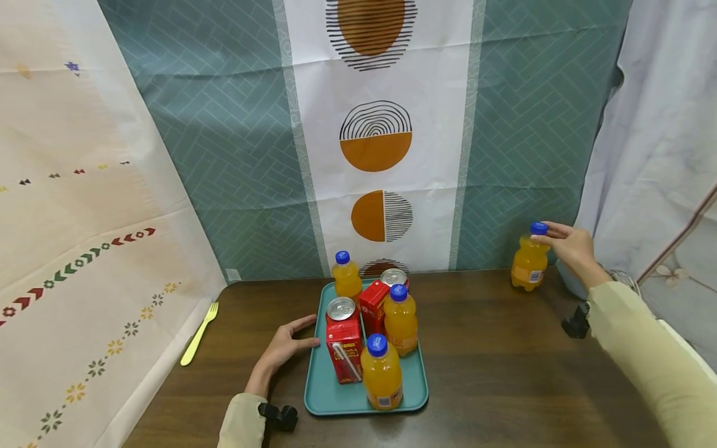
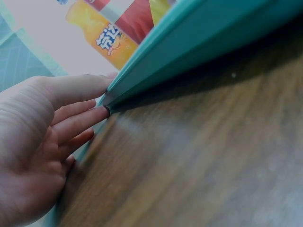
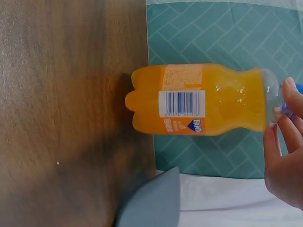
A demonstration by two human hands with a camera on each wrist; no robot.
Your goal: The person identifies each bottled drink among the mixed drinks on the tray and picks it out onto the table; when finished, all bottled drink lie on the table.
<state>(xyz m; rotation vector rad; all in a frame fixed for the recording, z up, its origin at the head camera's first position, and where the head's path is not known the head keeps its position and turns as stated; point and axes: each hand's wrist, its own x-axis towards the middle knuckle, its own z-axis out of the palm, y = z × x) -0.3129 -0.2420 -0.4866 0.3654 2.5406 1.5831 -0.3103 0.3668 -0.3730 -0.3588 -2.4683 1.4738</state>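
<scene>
Far right near the backdrop, my right hand [image 1: 572,247] pinches an orange soda bottle [image 1: 529,264] by its neck and blue cap. The bottle [image 3: 194,99] hangs upright; its barcode label faces the right wrist camera, and that view shows the fingers [image 3: 289,130] around the neck. My left hand [image 1: 284,346] is at the left edge of a teal tray [image 1: 330,401]. In the left wrist view, thumb and fingertips of that hand [image 2: 42,123] pinch the tray's rim [image 2: 142,56]. On the tray stand several orange soda bottles [image 1: 382,376], red drink cartons [image 1: 343,351] and cans [image 1: 340,309].
A yellow fork [image 1: 200,334] lies on the brown wooden table [image 1: 493,373] at the left. Patterned cloth [image 1: 235,155] hangs behind the table. At the right stands a grey-blue object [image 3: 151,201], partly hidden, beside white fabric.
</scene>
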